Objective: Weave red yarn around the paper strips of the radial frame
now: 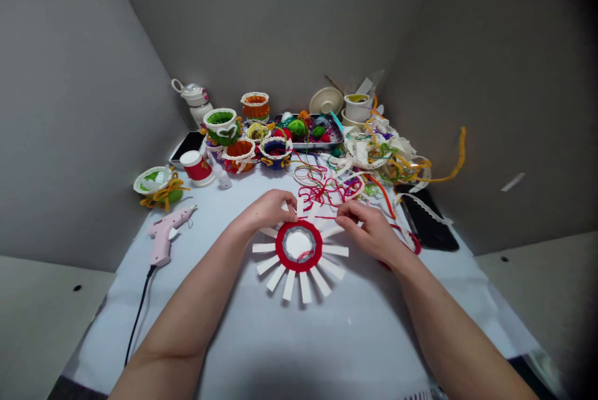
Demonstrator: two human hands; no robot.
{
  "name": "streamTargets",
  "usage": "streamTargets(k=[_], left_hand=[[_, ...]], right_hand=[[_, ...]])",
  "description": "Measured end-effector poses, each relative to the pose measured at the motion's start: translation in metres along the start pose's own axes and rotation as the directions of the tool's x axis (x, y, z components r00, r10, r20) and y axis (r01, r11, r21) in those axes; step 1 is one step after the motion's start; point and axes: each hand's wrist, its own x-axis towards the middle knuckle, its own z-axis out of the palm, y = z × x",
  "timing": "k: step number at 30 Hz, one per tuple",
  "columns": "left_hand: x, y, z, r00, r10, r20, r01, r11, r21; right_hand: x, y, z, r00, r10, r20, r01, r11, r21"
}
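Note:
A paper cup cut into white strips that fan out like sun rays [306, 288] lies in front of me, with red yarn [283, 257] woven in a ring around its round base. My left hand [276, 208] pinches at the far left edge of the ring, its fingertips on the strips there. My right hand [367, 225] is closed on a strand of red yarn [326, 217], which runs taut from the far side of the ring across the strips. The strand's tail appears to pass behind my right hand.
A pink glue gun [163, 235] with a black cord lies at left. Small woven baskets [240, 154] and a red-white cup [197, 168] stand behind it. A tray of yarn balls [317, 146], tangled yarn and lace [374, 151], and a black phone [432, 222] are at the back and right.

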Motion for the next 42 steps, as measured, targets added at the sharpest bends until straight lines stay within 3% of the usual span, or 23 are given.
streamTargets(k=[6,8,10,14,19,26,29,32,35,38,42], left_hand=[[0.003,-0.004,0.001,0.995,0.0,-0.095,-0.003,1.0,-0.026],[0.003,-0.004,0.001,0.997,-0.001,-0.076,-0.001,1.0,-0.025],[0.001,-0.005,-0.001,1.0,-0.027,0.014,0.028,0.998,-0.063],[-0.005,-0.004,-0.007,0.972,-0.033,0.232,0.067,0.988,-0.14],[-0.004,-0.001,-0.001,0.963,0.07,0.259,-0.031,0.988,-0.151],[0.001,0.002,0.013,0.937,0.093,0.337,-0.097,0.995,-0.007],[0.0,0.001,0.01,0.941,0.096,0.326,-0.101,0.995,-0.002],[0.002,-0.005,0.004,0.931,0.081,0.355,-0.077,0.997,-0.026],[0.006,-0.014,0.001,0.924,0.085,0.373,-0.044,0.992,-0.117],[0.011,-0.026,0.002,0.916,0.097,0.389,-0.005,0.973,-0.231],[0.013,-0.037,0.004,0.912,0.109,0.395,0.03,0.944,-0.329]], right_hand=[[0.007,0.018,0.011,0.953,0.196,0.231,-0.228,0.966,0.121],[0.007,0.018,0.014,0.928,0.236,0.289,-0.291,0.942,0.165],[0.006,0.016,0.015,0.907,0.249,0.34,-0.327,0.924,0.196],[0.005,0.012,0.012,0.877,0.207,0.433,-0.322,0.923,0.212],[0.004,0.01,0.013,0.842,0.145,0.519,-0.275,0.944,0.182],[0.003,0.009,0.016,0.835,0.134,0.533,-0.263,0.949,0.173],[0.004,0.014,0.012,0.902,0.108,0.418,-0.218,0.95,0.225],[0.008,0.024,0.006,0.989,0.119,0.083,-0.143,0.898,0.416],[0.014,0.035,0.003,0.95,0.27,-0.158,-0.073,0.682,0.728],[0.019,0.046,0.003,0.899,0.401,-0.177,-0.035,0.469,0.882],[0.021,0.052,0.001,0.894,0.436,-0.107,-0.069,0.368,0.927]])
